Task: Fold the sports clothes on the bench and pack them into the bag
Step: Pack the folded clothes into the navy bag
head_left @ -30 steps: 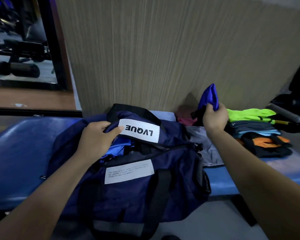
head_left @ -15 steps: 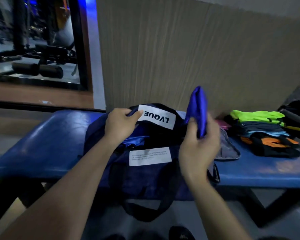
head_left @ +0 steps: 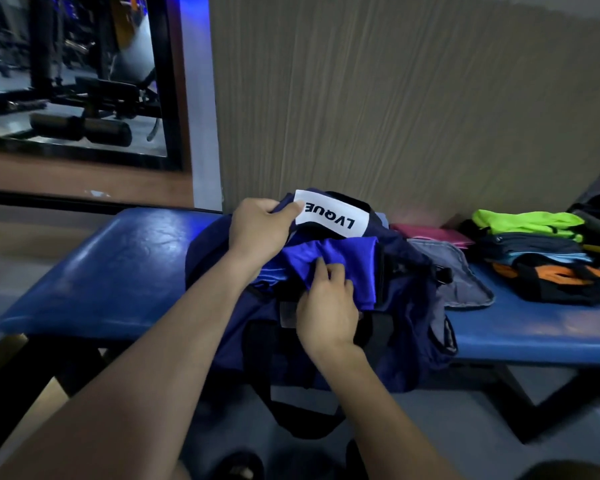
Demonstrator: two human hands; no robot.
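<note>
A navy bag (head_left: pixel 406 327) sits on the blue padded tabletop (head_left: pixel 118 271), its mouth open and its near side sagging over the front edge, a black strap hanging down below. The person's left hand (head_left: pixel 257 230) has its grip pinched on the far flap of the bag, thumb pressed by a white patch (head_left: pixel 333 214) printed with dark letters, holding that flap up. The right hand (head_left: pixel 326 306) rests on a bright blue garment (head_left: pixel 340 258) lying in the bag's opening, its grip pressing fingertips into the cloth near the fold. That garment looks smooth and slightly shiny, creased across the middle, with a paler blue piece (head_left: pixel 271 273) showing under it on the left side.

To the right of the bag, a grey cloth (head_left: pixel 458 275) lies flat on the tabletop, touching the bag's end. Behind it is a pink folded piece (head_left: pixel 430 233). Further right stands a stack of folded clothes (head_left: pixel 541 258): neon green on top, dark grey and light blue below, and black with orange patches at the front. A ribbed beige wall panel (head_left: pixel 395 98) rises behind the tabletop.
</note>
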